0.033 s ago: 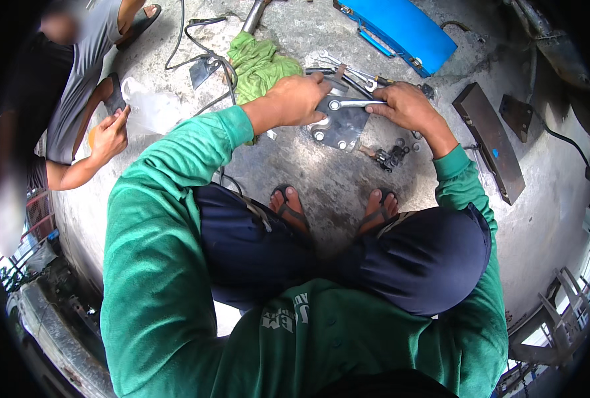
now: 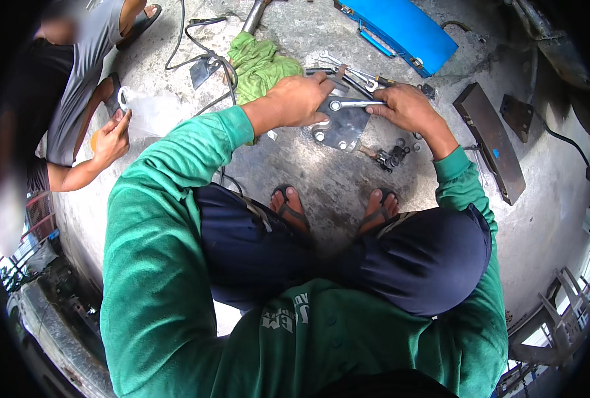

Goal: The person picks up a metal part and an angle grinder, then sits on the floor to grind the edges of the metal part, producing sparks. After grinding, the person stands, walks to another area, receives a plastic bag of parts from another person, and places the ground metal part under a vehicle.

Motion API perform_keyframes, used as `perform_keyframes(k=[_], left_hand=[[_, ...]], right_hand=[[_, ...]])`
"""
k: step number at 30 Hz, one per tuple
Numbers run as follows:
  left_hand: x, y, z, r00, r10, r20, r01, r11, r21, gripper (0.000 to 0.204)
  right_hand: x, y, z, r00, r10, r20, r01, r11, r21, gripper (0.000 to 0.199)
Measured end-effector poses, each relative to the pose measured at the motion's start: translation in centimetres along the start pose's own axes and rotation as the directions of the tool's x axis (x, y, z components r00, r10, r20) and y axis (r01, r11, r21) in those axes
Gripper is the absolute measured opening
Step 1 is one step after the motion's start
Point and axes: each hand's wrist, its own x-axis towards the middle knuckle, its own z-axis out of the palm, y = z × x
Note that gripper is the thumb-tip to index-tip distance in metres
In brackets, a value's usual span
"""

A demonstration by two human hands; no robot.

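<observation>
Pinched in my right hand is a silver wrench. Its ring end sits over a bolt on a dark metal plate, which lies on the concrete floor. My left hand grips the left side of this plate, the thumb beside a bolt head and the fingers over the far edge. More bolt heads show along the plate's near side. Just right of the plate lies a small heap of black bolts and nuts. Beyond it, several loose wrenches rest on the floor.
A green rag and black cable lie to the left. At the back is a blue metal toolbox; a dark steel bar lies at right. A co-worker's hand is near a clear plastic bag at left.
The co-worker's hand has shifted slightly, and the plastic bag beside it has changed shape, a white loop now showing. My hands, the wrench and the plate look almost unmoved.
</observation>
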Motion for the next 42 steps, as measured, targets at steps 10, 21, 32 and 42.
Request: perform_keyframes(k=[10,21,32,42], left_hand=[[1.1,2.8,-2.5,0.975,-0.112,0.190,0.112,0.994,0.008,0.053],[0.9,2.6,-2.4,0.972,-0.122,0.199,0.118,0.992,0.033,0.059],[0.7,2.9,-2.1,0.975,-0.151,0.161,0.148,0.989,0.026,0.056],[0.8,1.8,-1.4,0.983,-0.140,0.118,0.145,0.989,-0.029,0.057]], right_hand=[[-2.6,-0.5,3.2,0.971,0.215,-0.101,-0.204,0.972,0.113,0.050],[-4.9,-0.5,2.1,0.993,-0.115,0.027,0.115,0.993,-0.015,0.048],[-7.8,-0.4,9.0,0.980,0.161,0.118,-0.189,0.937,0.294,0.050],[-6.0,0.3,9.9,0.930,0.222,0.292,-0.339,0.823,0.455,0.056]])
